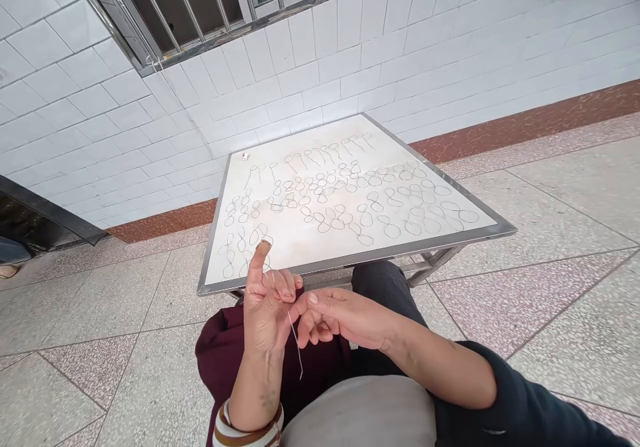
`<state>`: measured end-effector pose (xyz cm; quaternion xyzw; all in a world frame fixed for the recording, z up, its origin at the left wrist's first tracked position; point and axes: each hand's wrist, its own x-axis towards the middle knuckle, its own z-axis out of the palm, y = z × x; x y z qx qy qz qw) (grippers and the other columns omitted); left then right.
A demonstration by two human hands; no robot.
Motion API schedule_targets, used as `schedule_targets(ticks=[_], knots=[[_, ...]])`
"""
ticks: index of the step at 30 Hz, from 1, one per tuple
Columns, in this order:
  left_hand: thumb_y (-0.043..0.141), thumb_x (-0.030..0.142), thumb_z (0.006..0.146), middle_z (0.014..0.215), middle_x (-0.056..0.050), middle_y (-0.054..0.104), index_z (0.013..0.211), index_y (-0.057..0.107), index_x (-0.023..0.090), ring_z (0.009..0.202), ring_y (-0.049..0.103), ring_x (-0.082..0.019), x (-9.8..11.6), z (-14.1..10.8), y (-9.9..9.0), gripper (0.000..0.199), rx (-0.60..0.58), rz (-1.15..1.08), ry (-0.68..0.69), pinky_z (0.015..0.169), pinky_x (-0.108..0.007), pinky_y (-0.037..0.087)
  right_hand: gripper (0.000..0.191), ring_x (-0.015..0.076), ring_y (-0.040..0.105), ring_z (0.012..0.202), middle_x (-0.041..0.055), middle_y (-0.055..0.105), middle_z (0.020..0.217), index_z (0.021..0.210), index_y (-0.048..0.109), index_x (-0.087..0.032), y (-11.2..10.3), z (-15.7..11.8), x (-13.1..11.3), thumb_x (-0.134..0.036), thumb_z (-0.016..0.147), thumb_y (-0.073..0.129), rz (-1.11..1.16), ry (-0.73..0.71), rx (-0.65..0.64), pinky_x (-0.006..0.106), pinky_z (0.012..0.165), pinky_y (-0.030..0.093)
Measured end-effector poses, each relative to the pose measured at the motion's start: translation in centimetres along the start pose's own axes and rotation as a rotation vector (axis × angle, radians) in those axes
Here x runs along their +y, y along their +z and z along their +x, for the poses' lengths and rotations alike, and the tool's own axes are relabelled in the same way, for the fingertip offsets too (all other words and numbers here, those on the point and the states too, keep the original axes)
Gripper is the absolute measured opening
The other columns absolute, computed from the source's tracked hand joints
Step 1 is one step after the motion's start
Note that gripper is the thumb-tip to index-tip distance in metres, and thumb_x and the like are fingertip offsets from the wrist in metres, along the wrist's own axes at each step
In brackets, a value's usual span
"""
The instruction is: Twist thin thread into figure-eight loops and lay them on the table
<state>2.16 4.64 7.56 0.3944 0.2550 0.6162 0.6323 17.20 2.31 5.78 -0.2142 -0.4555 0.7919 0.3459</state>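
Note:
My left hand is raised above my lap, index finger pointing up and the other fingers curled in. A thin white strand, thread or wire, runs by its curled fingers and dangles below them with a slight bend at its end. From the right, my right hand meets it near the thumb, with its own thumb pressed on the index finger and the rest bent. What lies in that pinch is hidden. Just beyond both hands is a white table, bearing many thin loops, mostly twisted into figure-eights.
A grey metal edge borders the table. Near its far left corner lies a small white and red item. Behind stand a white tiled wall and a barred window. Part of another person's foot shows at far left.

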Motion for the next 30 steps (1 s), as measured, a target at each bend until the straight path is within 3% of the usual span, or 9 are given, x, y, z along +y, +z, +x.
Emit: schedule_targets(ticks=[3, 9, 13, 16, 23, 30], knots=[[0.088, 0.029, 0.059, 0.049, 0.010, 0.043, 0.128, 0.058, 0.032, 0.062, 0.052, -0.012, -1.0, -0.1, 0.2, 0.075, 0.010, -0.038, -0.031, 0.083, -0.030, 0.052, 0.037, 0.0061, 0.048, 0.051, 0.0021, 0.069, 0.074, 0.088, 0.070, -0.017, 0.9, 0.6, 0.9, -0.052, 0.087, 0.058, -0.050, -0.053, 0.107, 0.016, 0.043, 0.031], [0.088, 0.030, 0.060, 0.052, 0.009, 0.050, 0.129, 0.057, 0.029, 0.076, 0.060, -0.013, -1.8, 0.2, 0.0, 0.076, 0.003, -0.151, -0.057, 0.096, -0.033, 0.049, 0.024, 0.0044, 0.049, 0.043, -0.0039, 0.062, 0.065, 0.094, 0.065, -0.018, 1.9, 1.2, 1.5, -0.040, 0.084, 0.063, -0.200, -0.163, 0.290, 0.015, 0.040, 0.041], [0.084, 0.030, 0.067, 0.077, 0.002, 0.069, 0.133, 0.053, 0.029, 0.088, 0.065, -0.015, -1.5, 0.3, -0.8, 0.072, 0.005, 0.035, -0.088, 0.092, -0.031, 0.050, 0.014, 0.0063, 0.055, 0.046, -0.0043, 0.062, 0.065, 0.088, 0.063, -0.019, 1.4, 1.4, 1.4, -0.030, 0.080, 0.063, -0.270, -0.252, 0.509, 0.016, 0.040, 0.046], [0.081, 0.023, 0.071, 0.092, -0.002, 0.073, 0.132, 0.053, 0.029, 0.086, 0.067, -0.014, -1.0, 0.1, -0.7, 0.068, 0.067, 0.172, -0.067, 0.088, -0.030, 0.050, 0.012, 0.0076, 0.058, 0.048, -0.0049, 0.062, 0.065, 0.089, 0.064, -0.020, 0.8, 1.3, 1.4, -0.027, 0.079, 0.062, -0.354, -0.274, 0.606, 0.018, 0.044, 0.051], [0.080, 0.025, 0.072, 0.088, -0.003, 0.072, 0.121, 0.060, 0.022, 0.079, 0.068, -0.015, -0.9, -0.3, 0.7, 0.053, 0.319, 0.266, 0.037, 0.084, -0.033, 0.053, 0.010, 0.0084, 0.059, 0.048, -0.0045, 0.063, 0.066, 0.091, 0.063, -0.023, 0.2, 1.2, 1.6, -0.028, 0.085, 0.056, -0.597, -0.303, 0.665, 0.021, 0.050, 0.052], [0.079, 0.020, 0.073, 0.070, 0.002, 0.065, 0.119, 0.062, 0.021, 0.086, 0.065, -0.015, -0.9, -0.1, 1.0, 0.049, 0.349, 0.237, 0.095, 0.080, -0.028, 0.054, 0.015, 0.0117, 0.061, 0.058, -0.0008, 0.068, 0.073, 0.091, 0.065, -0.024, 0.3, 0.7, 1.6, -0.028, 0.093, 0.051, -0.946, -0.419, 0.670, 0.025, 0.058, 0.050]])
